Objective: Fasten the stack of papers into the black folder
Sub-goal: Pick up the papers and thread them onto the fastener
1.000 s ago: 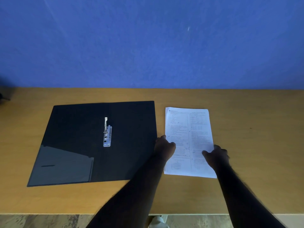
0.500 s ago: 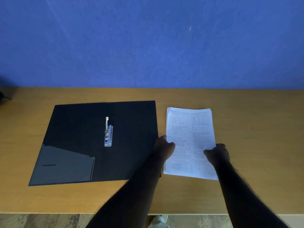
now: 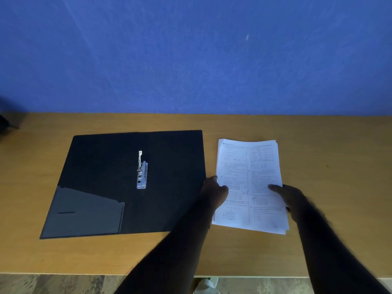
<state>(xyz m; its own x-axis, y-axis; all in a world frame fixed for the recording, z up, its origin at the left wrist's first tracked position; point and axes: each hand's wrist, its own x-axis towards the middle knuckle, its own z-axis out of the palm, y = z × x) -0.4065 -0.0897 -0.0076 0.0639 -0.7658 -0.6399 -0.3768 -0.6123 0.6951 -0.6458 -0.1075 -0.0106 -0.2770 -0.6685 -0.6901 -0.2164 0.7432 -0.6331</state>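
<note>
Both hands gripped the stack of papers beside the open black folder: left hand on one edge, right hand opposite. Pickup stage; next, likely carrying it to the metal clip.

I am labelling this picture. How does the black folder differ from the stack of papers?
The black folder is dark and lies open with a metal clip at its middle; the stack of papers is white and printed. The folder is wider than the stack. Both hands, left and right, grip the stack; neither holds the folder. Both lie on the wooden table.
</note>
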